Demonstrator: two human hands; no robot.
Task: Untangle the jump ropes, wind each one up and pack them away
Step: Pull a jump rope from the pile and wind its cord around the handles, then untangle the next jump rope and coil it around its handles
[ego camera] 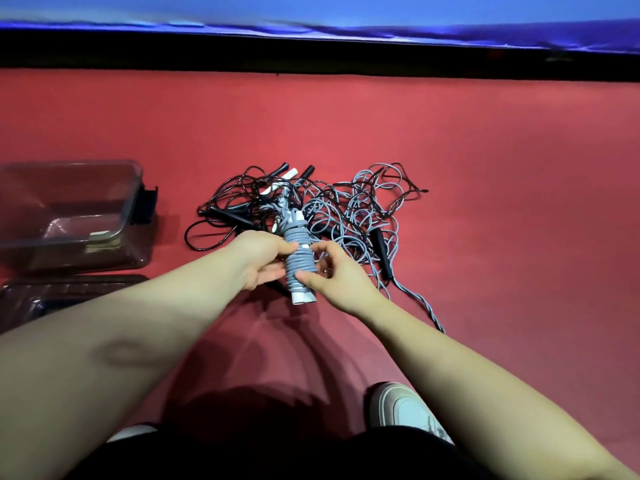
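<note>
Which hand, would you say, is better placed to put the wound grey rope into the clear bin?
Probably the left hand: it grips the wound grey rope, and the clear bin lies on its side. The right hand would cross over.

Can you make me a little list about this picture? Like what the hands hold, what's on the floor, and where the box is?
left hand: grips the wound rope
right hand: thumb and fingers pinch the same wound rope
wound rope: grey, coiled round white handles, held above the floor
pile: black and grey ropes, tangled, on the red floor beyond the hands
box: clear, open, left of the pile
lid: clear and flat, likely the box's, lying nearer than the box
</note>
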